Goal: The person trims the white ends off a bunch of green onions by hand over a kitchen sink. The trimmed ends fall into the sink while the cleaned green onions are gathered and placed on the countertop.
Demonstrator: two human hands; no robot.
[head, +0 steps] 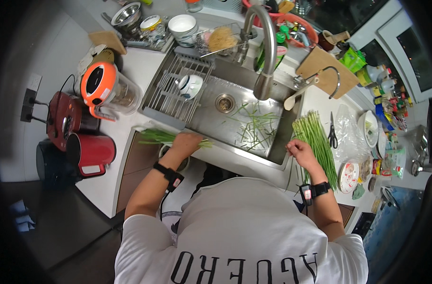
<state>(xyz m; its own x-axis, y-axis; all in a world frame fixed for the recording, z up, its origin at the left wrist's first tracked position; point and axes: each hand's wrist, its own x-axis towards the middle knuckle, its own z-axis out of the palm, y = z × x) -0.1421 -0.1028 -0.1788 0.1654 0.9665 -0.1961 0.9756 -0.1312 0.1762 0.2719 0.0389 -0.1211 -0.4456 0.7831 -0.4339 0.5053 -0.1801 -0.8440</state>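
Note:
My left hand (187, 143) is closed round a small bunch of green stalks (157, 136) at the sink's front left edge; their ends stick out on both sides of the fist. My right hand (299, 151) is at the sink's front right corner, fingers curled with the fingertips close together. Beside it, a large pile of long green stalks (317, 149) lies on the right counter. Whether a thin stalk is between the right fingers cannot be told. Loose green trimmings (256, 124) are scattered in the steel sink (209, 110).
A drying rack (173, 96) with a white bowl (191, 87) spans the sink's left part, and the faucet (265, 81) arches over the back. Black scissors (332, 136) and a plastic bag (349, 138) lie right of the stalks. A red kettle (95, 152) stands left.

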